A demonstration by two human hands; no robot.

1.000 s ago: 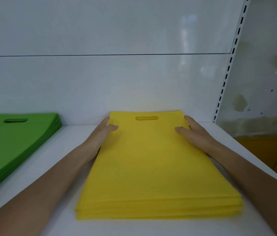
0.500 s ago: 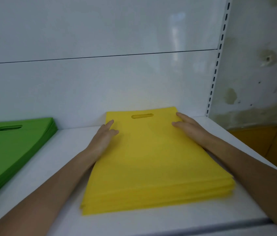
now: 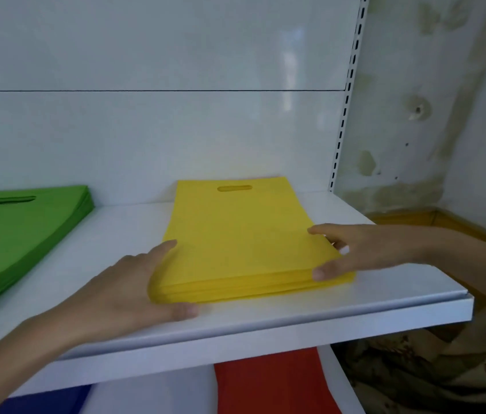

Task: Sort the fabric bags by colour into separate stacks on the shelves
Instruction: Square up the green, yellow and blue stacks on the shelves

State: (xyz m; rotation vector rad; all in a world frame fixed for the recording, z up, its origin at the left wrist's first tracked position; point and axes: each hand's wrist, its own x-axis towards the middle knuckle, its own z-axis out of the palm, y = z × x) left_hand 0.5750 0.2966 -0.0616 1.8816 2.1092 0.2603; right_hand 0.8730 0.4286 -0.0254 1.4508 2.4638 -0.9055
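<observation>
A stack of yellow fabric bags [image 3: 235, 234] lies flat on the white shelf [image 3: 295, 318], handle cut-out toward the back panel. My left hand [image 3: 122, 288] rests against the stack's near left corner, fingers straight along the left side and thumb along the front edge. At the near right corner is my right hand [image 3: 364, 249], with its index finger on the top bag and its thumb against the front edge. A stack of green bags [image 3: 11, 234] lies on the same shelf at the far left, apart from the yellow one.
On the shelf below, a red bag [image 3: 265, 380] and a blue bag [image 3: 41, 401] show under the front lip. A slotted upright [image 3: 346, 100] ends the shelf at the right, with a stained wall beyond. Patterned cloth [image 3: 415, 369] lies at the lower right.
Both hands slid from the stack's far corners back to its near corners. The view pulled back, so the shelf's front lip and the lower shelf now show.
</observation>
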